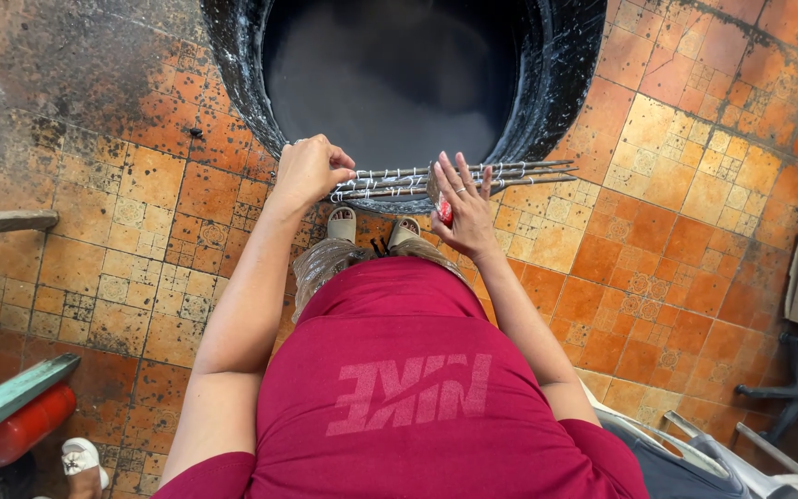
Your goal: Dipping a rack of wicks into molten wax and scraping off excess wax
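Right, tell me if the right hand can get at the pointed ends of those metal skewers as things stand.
Probably yes. The right hand rests open on the metal skewers, and their pointed ends lie bare to its right over the tiled floor, nothing covering them. The left hand grips the other end.

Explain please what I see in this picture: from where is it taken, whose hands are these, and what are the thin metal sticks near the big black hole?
The picture comes from one camera worn on a person's head, looking straight down. So the red shirt and both arms belong to that person. The left hand is closed around one end of a bundle of thin metal skewers, held level. The right hand is open, fingers spread, touching the bundle and keeping a small red thing against the palm; what it is, I cannot tell. Just ahead is a round black pit set in the orange tiled floor. Two sandalled feet stand at its edge.
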